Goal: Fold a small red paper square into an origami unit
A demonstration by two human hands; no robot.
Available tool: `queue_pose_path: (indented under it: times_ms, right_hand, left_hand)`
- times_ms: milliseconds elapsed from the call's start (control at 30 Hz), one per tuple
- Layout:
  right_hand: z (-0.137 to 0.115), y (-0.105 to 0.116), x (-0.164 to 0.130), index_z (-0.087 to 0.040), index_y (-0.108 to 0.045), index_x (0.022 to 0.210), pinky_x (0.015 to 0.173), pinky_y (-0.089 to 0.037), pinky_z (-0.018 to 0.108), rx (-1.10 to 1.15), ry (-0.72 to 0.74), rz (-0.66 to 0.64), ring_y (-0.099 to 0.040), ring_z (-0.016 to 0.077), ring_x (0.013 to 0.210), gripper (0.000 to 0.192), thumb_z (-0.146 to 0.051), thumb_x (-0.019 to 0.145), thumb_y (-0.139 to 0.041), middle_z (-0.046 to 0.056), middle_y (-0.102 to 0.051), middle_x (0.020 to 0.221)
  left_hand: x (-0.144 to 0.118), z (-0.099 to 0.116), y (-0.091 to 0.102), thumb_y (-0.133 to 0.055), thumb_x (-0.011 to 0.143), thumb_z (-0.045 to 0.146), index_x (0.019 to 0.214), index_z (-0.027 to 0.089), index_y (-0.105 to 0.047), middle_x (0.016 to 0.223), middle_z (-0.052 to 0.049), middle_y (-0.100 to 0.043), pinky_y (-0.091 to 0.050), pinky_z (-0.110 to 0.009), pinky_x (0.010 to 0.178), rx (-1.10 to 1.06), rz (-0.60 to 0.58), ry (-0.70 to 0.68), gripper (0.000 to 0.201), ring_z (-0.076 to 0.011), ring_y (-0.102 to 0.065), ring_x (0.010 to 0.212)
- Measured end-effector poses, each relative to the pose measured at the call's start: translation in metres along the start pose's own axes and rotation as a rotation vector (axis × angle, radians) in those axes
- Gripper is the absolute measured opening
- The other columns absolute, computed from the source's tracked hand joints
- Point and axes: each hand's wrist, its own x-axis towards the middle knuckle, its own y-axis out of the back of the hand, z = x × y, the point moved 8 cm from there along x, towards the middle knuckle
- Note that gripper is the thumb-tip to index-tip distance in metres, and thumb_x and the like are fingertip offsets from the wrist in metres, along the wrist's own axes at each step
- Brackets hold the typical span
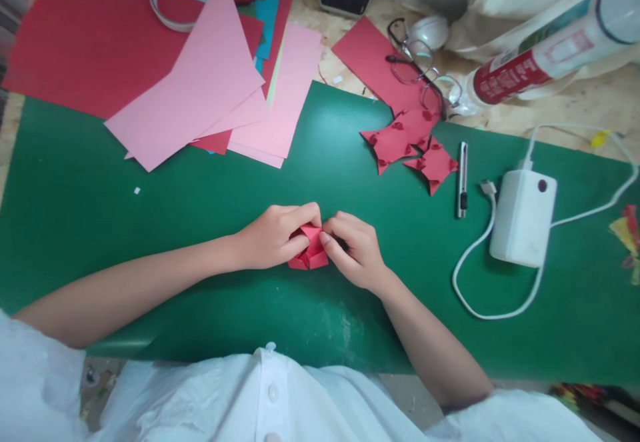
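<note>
No text legible from where I sit: the tube (545,52) carries a red-and-white label, its printing too blurred to read.

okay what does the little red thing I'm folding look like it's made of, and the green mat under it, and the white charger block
The red folded piece, pinched between the left hand and right hand, looks like matte coloured paper: sharp creases, thin edges. The green mat seems smooth plastic or vinyl, with a soft sheen near its front edge. The white charger block looks like glossy hard plastic, rounded at the corners.
</note>
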Motion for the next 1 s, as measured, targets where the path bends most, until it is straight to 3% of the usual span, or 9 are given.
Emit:
queue_pose_path:
  times_ms: [500, 1000]
  right_hand:
    - [-0.0012, 0.0004, -0.0001, -0.02, -0.05, 0.079, 0.061, -0.036, 0.026, -0.022, 0.027, 0.008, -0.043, 0.0097, 0.061, 0.025, -0.016, 0.103, -0.053, -0.004, -0.047, 0.065]
    - [-0.0063, 0.0004, -0.0003, -0.02, -0.049, 0.081, 0.059, -0.037, 0.025, -0.066, 0.072, 0.022, -0.043, 0.0093, 0.063, 0.024, -0.015, 0.104, -0.053, -0.004, -0.048, 0.066]
  left_hand:
    - [0.0, -0.0016, -0.0002, -0.044, 0.088, 0.017, 0.088, 0.022, -0.049, 0.076, 0.004, -0.062, -0.043, -0.019, 0.065, -0.033, -0.024, 0.037, 0.007, -0.0087, -0.054, 0.065]
    - [0.0007, 0.0028, 0.0013, -0.043, 0.087, 0.014, 0.088, 0.022, -0.049, 0.075, 0.005, -0.061, -0.039, -0.019, 0.06, -0.009, 0.006, -0.017, 0.01, -0.0074, -0.05, 0.062]
